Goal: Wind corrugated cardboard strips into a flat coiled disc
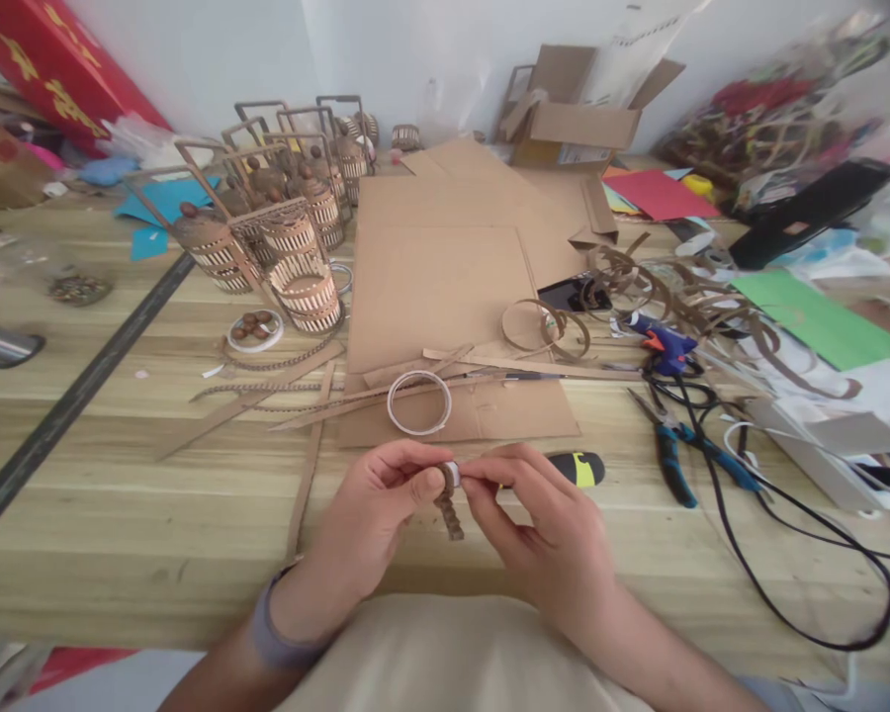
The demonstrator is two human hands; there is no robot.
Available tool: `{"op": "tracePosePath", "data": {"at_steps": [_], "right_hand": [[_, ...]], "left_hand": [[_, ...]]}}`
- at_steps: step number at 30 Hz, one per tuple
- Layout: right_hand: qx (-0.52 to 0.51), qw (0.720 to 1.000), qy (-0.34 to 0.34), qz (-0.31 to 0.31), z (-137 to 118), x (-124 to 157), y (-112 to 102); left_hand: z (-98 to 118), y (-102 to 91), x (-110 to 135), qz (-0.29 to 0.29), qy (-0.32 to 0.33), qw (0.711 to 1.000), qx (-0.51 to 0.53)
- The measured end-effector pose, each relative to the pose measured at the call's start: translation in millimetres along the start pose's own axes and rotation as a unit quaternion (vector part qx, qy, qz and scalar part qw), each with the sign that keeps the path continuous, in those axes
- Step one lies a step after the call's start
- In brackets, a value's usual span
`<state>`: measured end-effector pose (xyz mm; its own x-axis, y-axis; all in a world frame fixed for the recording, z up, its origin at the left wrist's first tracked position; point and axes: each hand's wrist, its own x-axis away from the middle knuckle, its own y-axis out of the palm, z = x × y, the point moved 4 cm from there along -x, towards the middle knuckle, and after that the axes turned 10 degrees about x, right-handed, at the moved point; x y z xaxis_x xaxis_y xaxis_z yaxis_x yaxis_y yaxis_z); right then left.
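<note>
Close to the table's front edge, my left hand (pixel 386 504) pinches a brown braided strip (pixel 451 518) between thumb and fingers. The strip curls round a small white piece (pixel 455 474), and its loose end hangs down. My right hand (pixel 538 509) is closed, its fingertips pressed together at the right side of that white piece. What else these fingertips hold, if anything, is hidden. Just beyond both hands lies a pale ring (pixel 419 402) on cardboard. A black and yellow handle (pixel 578 469) shows behind my right hand.
Cardboard sheets (pixel 437 287) cover the middle. Several small slatted baskets (pixel 308 297) with tall handles stand at the left back, near a dish of brown beads (pixel 254 329). To the right are a glue gun (pixel 664 344), pliers (pixel 674 460), a looped black cable (pixel 719 504) and curled strips (pixel 638 282).
</note>
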<state>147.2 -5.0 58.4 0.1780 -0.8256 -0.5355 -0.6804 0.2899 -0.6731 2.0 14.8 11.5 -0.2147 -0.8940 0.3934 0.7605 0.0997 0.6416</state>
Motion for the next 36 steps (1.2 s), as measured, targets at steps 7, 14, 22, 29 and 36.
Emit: {"op": "tracePosePath", "data": {"at_steps": [7,14,22,29,36], "right_hand": [[-0.048,0.999,0.016,0.005,2.7,8.1,13.2],[-0.057,0.997,0.028,-0.041,5.5,4.5,13.0],[-0.035,0.997,0.057,-0.046,7.8,0.3,10.6],[-0.044,0.994,0.084,-0.055,8.7,-1.7,8.6],[-0.051,0.993,0.089,-0.054,8.4,-2.6,8.6]], "left_hand": [[-2.4,-3.2,0.6,0.026,0.002,1.000,-0.008],[-3.0,-2.9,-0.5,0.039,0.005,0.999,0.024],[-5.3,-4.2,-0.6,0.053,0.020,0.998,-0.008],[-7.0,-7.4,0.8,0.045,0.030,0.998,-0.045],[-7.7,-7.8,1.6,0.046,0.030,0.997,-0.054]]}}
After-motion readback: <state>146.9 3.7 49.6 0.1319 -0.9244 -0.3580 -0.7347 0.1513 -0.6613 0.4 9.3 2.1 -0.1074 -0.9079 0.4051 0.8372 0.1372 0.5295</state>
